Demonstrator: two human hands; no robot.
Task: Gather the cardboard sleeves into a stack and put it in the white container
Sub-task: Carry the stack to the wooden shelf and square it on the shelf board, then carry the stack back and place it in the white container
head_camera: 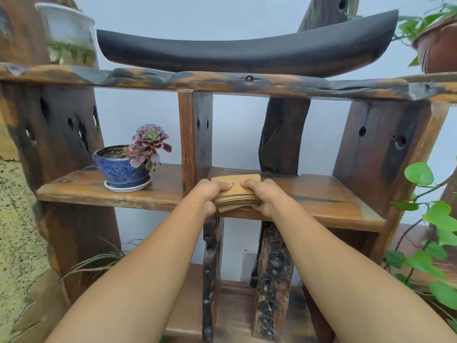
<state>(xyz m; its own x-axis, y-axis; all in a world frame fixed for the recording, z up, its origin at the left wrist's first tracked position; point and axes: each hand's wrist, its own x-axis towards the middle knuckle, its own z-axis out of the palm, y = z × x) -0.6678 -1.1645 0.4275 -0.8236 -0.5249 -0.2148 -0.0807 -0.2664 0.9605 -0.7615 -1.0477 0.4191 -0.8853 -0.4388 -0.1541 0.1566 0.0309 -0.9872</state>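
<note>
Gripping the cardboard sleeves (236, 194) from both sides: left hand (210, 194) and right hand (265, 194) each have a closed grip on the stack, fingers on top, thumbs low at the near edge.

Stack sits at the front edge of the middle shelf (321, 196), just right of the center wooden post (195, 134). Cannot tell if the bottom is resting on the shelf or just lifted; it looks in contact or very near it.

Status, as I read it:
- Gathering looks done or nearly so. Sleeves are in 1 pile, near edges fanned a bit, not fully squared. No loose sleeves visible elsewhere on the shelf.
- Placing is not done. Stack is between the 2 hands, not in any container.

Open item: the white container. The only white vessel I see is the white pot (66, 28) on the top shelf at far left, and it has a plant in it, so probably not the target. Something pale shows low behind the posts (248, 264), too hidden to identify. Target may be out of view.

Nearby: blue pot (118, 167) with a succulent (149, 144) on the same shelf, left of the post, well apart from the stack. Dark curved wood piece (247, 50) on the upper shelf. Green vine leaves (425, 243) at right.

Remaining: square the pile, lift, carry, drop in.
</note>
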